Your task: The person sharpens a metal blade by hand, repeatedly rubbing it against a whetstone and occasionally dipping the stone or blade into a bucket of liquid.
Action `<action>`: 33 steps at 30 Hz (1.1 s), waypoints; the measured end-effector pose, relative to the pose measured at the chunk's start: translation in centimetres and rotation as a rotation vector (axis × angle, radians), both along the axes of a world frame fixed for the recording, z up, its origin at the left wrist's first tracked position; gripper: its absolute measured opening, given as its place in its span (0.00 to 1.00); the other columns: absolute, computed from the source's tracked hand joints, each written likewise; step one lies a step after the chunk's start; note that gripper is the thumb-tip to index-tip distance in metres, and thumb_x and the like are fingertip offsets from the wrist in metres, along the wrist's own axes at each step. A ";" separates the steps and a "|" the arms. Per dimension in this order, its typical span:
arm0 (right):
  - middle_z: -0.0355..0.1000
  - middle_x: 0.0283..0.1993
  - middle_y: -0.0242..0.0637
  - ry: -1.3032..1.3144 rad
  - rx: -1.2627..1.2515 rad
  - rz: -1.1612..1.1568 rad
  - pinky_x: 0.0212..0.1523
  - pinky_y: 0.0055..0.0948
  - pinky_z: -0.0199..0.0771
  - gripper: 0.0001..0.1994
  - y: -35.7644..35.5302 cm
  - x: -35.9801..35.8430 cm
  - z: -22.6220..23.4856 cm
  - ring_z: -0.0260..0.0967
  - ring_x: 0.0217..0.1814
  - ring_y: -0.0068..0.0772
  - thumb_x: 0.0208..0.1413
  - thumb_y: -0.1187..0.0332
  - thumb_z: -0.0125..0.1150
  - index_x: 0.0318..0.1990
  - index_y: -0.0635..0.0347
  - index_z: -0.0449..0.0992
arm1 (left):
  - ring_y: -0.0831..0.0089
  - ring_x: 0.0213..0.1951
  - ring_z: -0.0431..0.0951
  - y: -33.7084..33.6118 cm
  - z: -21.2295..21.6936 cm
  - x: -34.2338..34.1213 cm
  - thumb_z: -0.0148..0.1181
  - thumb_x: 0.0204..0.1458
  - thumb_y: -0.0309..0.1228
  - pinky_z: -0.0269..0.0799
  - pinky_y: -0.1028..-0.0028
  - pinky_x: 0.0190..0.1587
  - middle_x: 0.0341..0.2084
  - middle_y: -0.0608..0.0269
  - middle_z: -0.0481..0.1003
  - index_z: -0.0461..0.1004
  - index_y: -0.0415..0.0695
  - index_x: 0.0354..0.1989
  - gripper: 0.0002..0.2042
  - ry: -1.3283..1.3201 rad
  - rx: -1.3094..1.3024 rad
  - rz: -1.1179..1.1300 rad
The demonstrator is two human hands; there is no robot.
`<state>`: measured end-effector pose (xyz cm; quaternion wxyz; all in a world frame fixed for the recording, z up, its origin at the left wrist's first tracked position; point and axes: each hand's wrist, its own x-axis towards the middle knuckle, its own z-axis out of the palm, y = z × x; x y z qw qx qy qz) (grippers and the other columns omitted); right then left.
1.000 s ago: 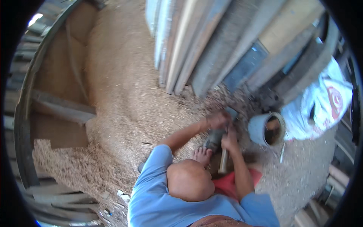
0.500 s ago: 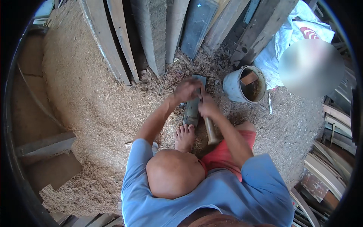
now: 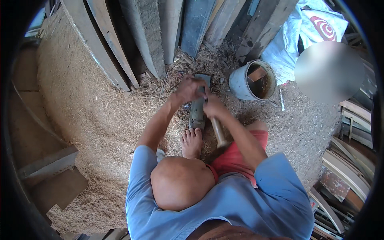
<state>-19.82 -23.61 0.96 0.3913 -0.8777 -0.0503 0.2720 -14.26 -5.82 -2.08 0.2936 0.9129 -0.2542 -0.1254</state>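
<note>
A flat grey-green block, like a sharpening stone, lies on the shavings in front of me, its near end against my bare foot. My right hand is closed round a long-handled tool that looks like a chisel. Its pale wooden handle slants back toward my knee and flares at the butt. Over the far part of the stone, my left hand is closed at the tool's dark front end. The fingers of both hands are slightly blurred, and the tool's tip is hidden between them.
A whitish bucket with a wood offcut and dark liquid stands right of the stone. Upright planks lean beyond it. White sacking lies at the far right, stacked timber along the right side. Wood shavings cover the floor.
The whole view has shifted slightly, so the stone, bucket and planks sit a little higher and further left. Both hands stay together over the stone, still on the chisel.
</note>
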 end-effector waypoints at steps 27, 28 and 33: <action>0.78 0.37 0.65 0.058 -0.247 0.098 0.45 0.53 0.79 0.45 -0.2 -5.1 1.2 0.79 0.40 0.64 0.55 0.72 0.54 0.78 0.67 0.36 | 0.69 0.55 0.80 -0.6 -3.6 -5.5 0.75 0.43 0.39 0.59 0.54 0.61 0.55 0.64 0.80 0.80 0.56 0.53 0.24 -0.334 -0.183 0.017; 0.78 0.38 0.64 0.070 -0.213 0.121 0.45 0.53 0.79 0.43 -0.1 -1.7 1.0 0.80 0.41 0.63 0.55 0.73 0.53 0.77 0.68 0.40 | 0.68 0.56 0.79 -0.2 -2.7 -2.2 0.76 0.42 0.39 0.59 0.55 0.61 0.55 0.64 0.80 0.80 0.56 0.52 0.25 -0.207 -0.107 0.003; 0.79 0.42 0.63 0.385 -0.137 0.085 0.47 0.52 0.79 0.41 0.5 2.0 6.0 0.79 0.43 0.63 0.55 0.73 0.53 0.76 0.69 0.44 | 0.69 0.58 0.78 0.4 -1.5 -2.1 0.78 0.40 0.38 0.61 0.60 0.61 0.58 0.64 0.79 0.80 0.58 0.53 0.27 -0.051 -0.111 0.138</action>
